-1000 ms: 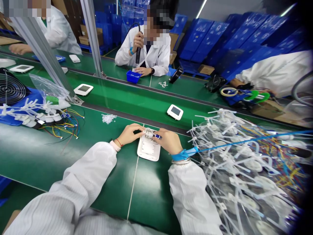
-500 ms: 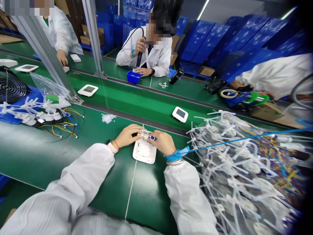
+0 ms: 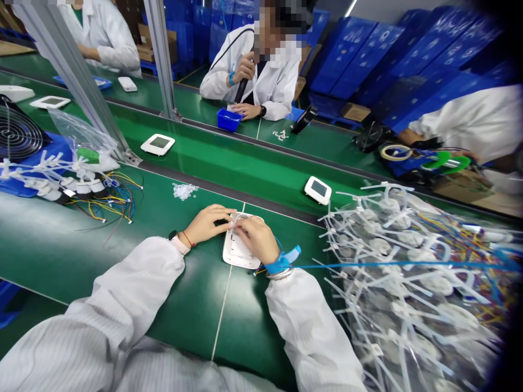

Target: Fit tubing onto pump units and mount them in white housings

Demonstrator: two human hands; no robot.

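A white plastic housing (image 3: 237, 257) lies on the green workbench in front of me, its open inner side facing up. My left hand (image 3: 209, 224) comes in from its left, thumb and fingertips pinched on a small whitish part (image 3: 234, 219) at the housing's top end. Reaching over the housing's right side, my right hand (image 3: 260, 239) has its fingertips closed at the same part, which they mostly cover. Thin coloured wires (image 3: 258, 269) stick out beneath the right hand at the housing's lower right corner. A blue strap (image 3: 281, 262) with a cord circles my right wrist.
Bagged parts with white ties (image 3: 392, 294) are heaped on the right. Small clear rings (image 3: 184, 190) lie beyond my left hand. Wired parts (image 3: 87, 188) and a fan (image 3: 18, 128) sit left. White screened devices (image 3: 318, 190) stand on the green belt; co-workers sit across, one holding a black rod-like tool (image 3: 242, 87).
My right hand has turned and shifted left over the housing, covering more of it. The blue-tagged connector at its fingers has gone from sight. Across the belt, the left co-worker's hand has drawn back.
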